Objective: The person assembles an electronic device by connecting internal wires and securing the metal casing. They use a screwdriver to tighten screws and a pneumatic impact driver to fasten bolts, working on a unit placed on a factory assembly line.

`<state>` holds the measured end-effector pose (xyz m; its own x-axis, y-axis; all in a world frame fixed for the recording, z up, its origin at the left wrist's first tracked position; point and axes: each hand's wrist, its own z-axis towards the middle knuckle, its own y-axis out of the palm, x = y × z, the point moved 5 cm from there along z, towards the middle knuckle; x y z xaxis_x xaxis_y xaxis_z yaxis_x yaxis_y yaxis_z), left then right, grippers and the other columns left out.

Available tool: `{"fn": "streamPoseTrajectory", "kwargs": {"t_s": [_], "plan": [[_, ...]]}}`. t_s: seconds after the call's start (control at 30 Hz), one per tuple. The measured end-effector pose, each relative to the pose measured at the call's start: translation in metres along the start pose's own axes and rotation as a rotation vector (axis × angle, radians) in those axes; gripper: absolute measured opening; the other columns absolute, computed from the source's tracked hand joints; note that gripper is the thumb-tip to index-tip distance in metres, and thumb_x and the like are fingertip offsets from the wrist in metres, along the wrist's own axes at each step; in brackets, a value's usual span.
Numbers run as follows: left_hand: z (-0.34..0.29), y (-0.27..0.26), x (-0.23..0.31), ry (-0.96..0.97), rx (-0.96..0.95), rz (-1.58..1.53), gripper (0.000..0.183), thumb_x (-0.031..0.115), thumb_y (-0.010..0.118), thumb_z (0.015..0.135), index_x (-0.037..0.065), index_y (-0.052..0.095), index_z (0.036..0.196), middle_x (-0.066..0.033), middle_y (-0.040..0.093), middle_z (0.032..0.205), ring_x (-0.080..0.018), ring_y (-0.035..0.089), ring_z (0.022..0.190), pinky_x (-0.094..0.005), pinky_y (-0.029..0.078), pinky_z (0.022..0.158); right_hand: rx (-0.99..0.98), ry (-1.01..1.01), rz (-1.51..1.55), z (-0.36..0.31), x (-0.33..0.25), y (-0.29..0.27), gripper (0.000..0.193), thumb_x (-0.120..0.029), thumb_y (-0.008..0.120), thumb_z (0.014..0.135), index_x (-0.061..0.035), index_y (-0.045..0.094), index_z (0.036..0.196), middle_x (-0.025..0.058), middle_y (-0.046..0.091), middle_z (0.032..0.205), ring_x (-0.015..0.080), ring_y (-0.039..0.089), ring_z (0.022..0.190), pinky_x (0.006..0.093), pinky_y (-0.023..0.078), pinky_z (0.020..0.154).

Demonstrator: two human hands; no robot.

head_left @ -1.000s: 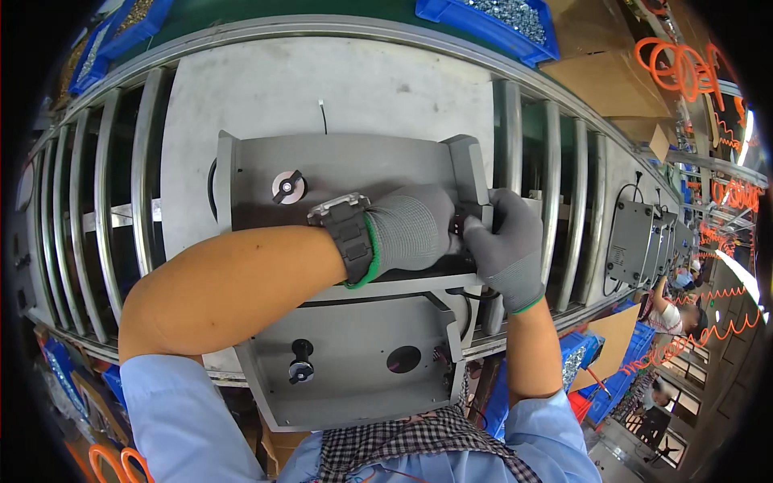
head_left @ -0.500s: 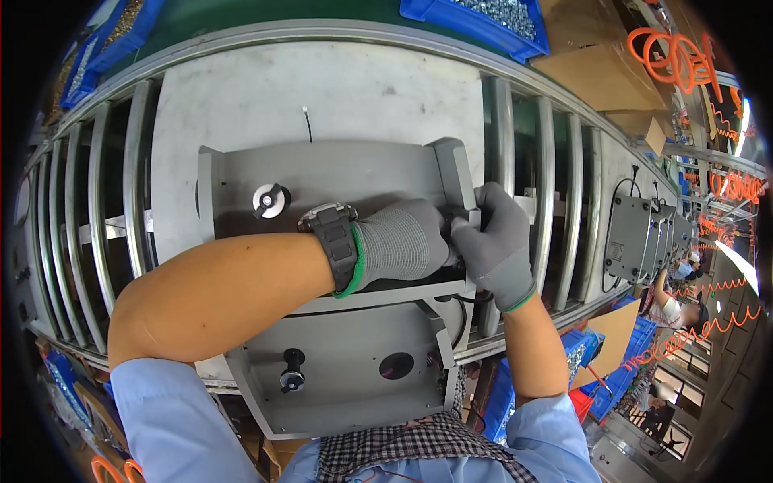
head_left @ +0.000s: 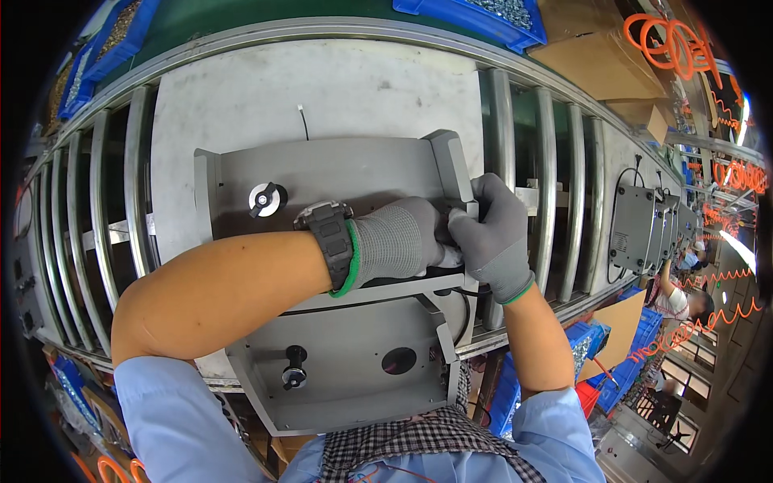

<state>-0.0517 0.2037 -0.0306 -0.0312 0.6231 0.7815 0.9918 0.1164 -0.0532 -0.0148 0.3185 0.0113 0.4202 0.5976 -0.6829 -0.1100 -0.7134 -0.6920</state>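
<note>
A grey sheet-metal housing (head_left: 330, 173) lies on a pale board, with a black-and-silver round knob (head_left: 267, 200) at its left. My left hand (head_left: 401, 239), in a grey knitted glove, reaches inside toward the right wall, fingers curled and partly hidden. My right hand (head_left: 493, 241), also gloved, is closed against the outer side of that right wall, its thumb near the left fingertips. Whatever sits between the hands is too covered to name. Nearer me is a second grey housing (head_left: 346, 394), holding a black spindle (head_left: 295, 367) and a round hole.
The pale board (head_left: 338, 76) rests on a conveyor of metal rollers (head_left: 547, 193). Blue bins (head_left: 515, 34) of small metal parts stand at the back. To the right are more grey units (head_left: 633, 229), cardboard and coiled orange hoses (head_left: 672, 48). A black cable (head_left: 463, 318) loops beside the housings.
Both hands stay at the housing's right wall, with only slight shifts of the fingers. The view has moved a little.
</note>
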Motion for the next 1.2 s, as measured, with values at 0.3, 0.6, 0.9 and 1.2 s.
{"fn": "streamPoseTrajectory", "kwargs": {"t_s": [0.3,0.6,0.9,1.2], "plan": [[0.012,0.008,-0.010,0.320,0.206,0.102,0.031,0.030,0.069,0.086,0.003,0.064,0.101,-0.0076,0.070,0.078,-0.0121,0.064,0.061,-0.0281,0.055,0.062,0.017,-0.081,0.033,0.001,0.001,0.002,0.020,-0.013,0.063,0.069,0.0021,0.059,0.081,0.0127,0.059,0.063,0.0201,0.059,0.057,0.0329,0.049,0.056],[0.003,0.005,0.000,0.203,0.087,0.149,0.040,0.039,0.065,0.088,0.001,0.065,0.098,-0.0143,0.069,0.079,-0.0256,0.067,0.073,-0.0363,0.054,0.070,-0.039,-0.055,-0.033,0.000,0.002,0.001,0.015,-0.004,0.060,0.075,0.0028,0.058,0.088,0.0053,0.060,0.074,0.0078,0.052,0.066,0.0257,0.046,0.059],[0.000,0.006,-0.002,0.212,0.043,0.295,0.039,0.039,0.062,0.091,0.000,0.067,0.093,-0.0185,0.066,0.076,-0.0286,0.066,0.071,-0.0400,0.053,0.069,0.045,-0.101,0.025,0.001,0.008,0.001,0.020,-0.012,0.064,0.068,0.0031,0.058,0.080,0.0135,0.056,0.065,0.0207,0.054,0.056,0.0335,0.046,0.056],[0.021,0.016,-0.017,0.410,0.187,0.188,0.035,0.034,0.063,0.089,-0.001,0.066,0.088,-0.0159,0.067,0.076,-0.0278,0.066,0.069,-0.0387,0.054,0.068,0.013,-0.057,0.091,-0.001,0.004,0.002,0.019,-0.011,0.064,0.070,0.0036,0.059,0.082,0.0115,0.058,0.068,0.0147,0.056,0.059,0.0304,0.048,0.057]]}}
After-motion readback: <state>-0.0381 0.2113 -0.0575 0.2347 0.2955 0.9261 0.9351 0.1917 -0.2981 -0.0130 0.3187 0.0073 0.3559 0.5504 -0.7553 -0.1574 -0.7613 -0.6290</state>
